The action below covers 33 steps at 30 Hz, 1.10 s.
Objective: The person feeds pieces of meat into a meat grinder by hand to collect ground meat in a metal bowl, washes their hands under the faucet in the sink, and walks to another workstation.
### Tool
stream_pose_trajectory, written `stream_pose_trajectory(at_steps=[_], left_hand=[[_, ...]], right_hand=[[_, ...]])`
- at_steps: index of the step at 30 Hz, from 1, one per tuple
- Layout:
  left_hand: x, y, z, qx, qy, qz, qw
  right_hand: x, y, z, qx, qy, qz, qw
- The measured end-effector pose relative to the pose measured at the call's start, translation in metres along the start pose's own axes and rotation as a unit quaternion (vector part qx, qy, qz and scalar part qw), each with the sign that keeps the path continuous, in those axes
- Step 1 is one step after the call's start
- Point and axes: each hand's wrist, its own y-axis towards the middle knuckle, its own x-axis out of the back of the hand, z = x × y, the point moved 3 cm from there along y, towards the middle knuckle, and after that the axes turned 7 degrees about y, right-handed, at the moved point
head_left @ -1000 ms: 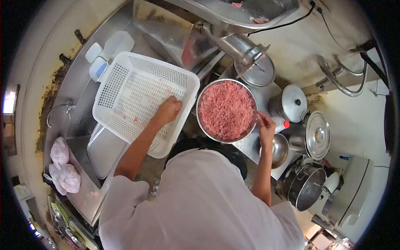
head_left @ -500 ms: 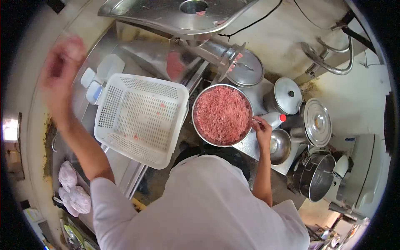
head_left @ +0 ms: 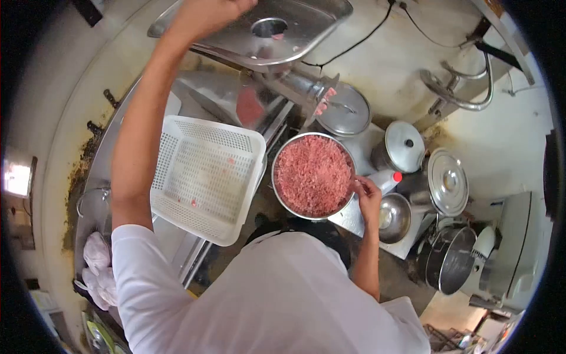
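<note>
My left hand (head_left: pixel 209 16) is raised over the metal feed tray (head_left: pixel 283 54) of a meat grinder (head_left: pixel 290 84); the top edge cuts off part of it, and whatever it may hold is hidden. With closed fingers my right hand (head_left: pixel 368 193) grips the right rim of a round metal bowl (head_left: pixel 313 218) heaped with ground meat (head_left: pixel 312 174). Pink strands of meat (head_left: pixel 324 101) hang at the grinder's outlet, above the bowl. Left of the bowl, a white perforated basket (head_left: pixel 203 174) has a few small meat scraps in it.
Lidded pots (head_left: pixel 404 146) and a red-capped bottle (head_left: pixel 386 179) stand right of the bowl, near a small metal bowl (head_left: pixel 401 218). An open pot (head_left: pixel 451 259) is lower right. Tied plastic bags (head_left: pixel 97 253) lie at the left. A black cable (head_left: pixel 359 42) runs along the wall.
My left hand has gone from inside the basket, out to the upper left, then across to above the grinder's tray. My right hand stays at the bowl's rim. Meat strands now show at the outlet.
</note>
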Motion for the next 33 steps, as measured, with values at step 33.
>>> stream_pose_trajectory(at_steps=[33], left_hand=[[-0.039, -0.004, 0.002, -0.034, 0.090, 0.212, 0.973]], right_hand=[[-0.172, 0.110, 0.142, 0.303, 0.014, -0.036, 0.952]])
